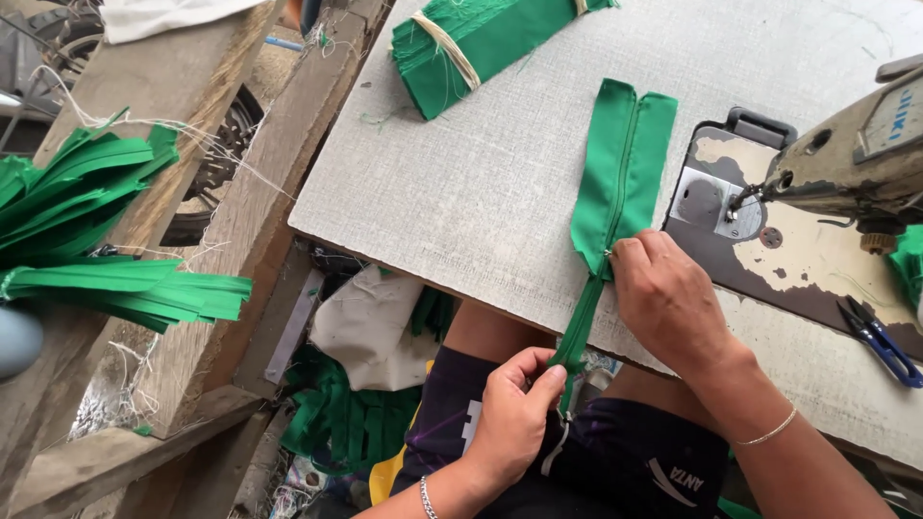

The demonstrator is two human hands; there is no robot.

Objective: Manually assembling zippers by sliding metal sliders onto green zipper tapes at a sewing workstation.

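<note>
A long green zipper piece with fabric flaps [620,173] lies on the grey sewing table [481,183] and hangs over its front edge. My right hand [668,298] pinches the zipper at its slider near the table edge. Below the edge, my left hand [514,413] grips the hanging lower end of the zipper tape above my lap. The zipper is stretched straight between both hands.
A sewing machine [846,163] with its needle plate [707,202] stands at the right. Blue snips [880,341] lie beside it. A tied bundle of green pieces [481,43] sits at the table's far side. More green strips [87,231] rest on wooden beams at left.
</note>
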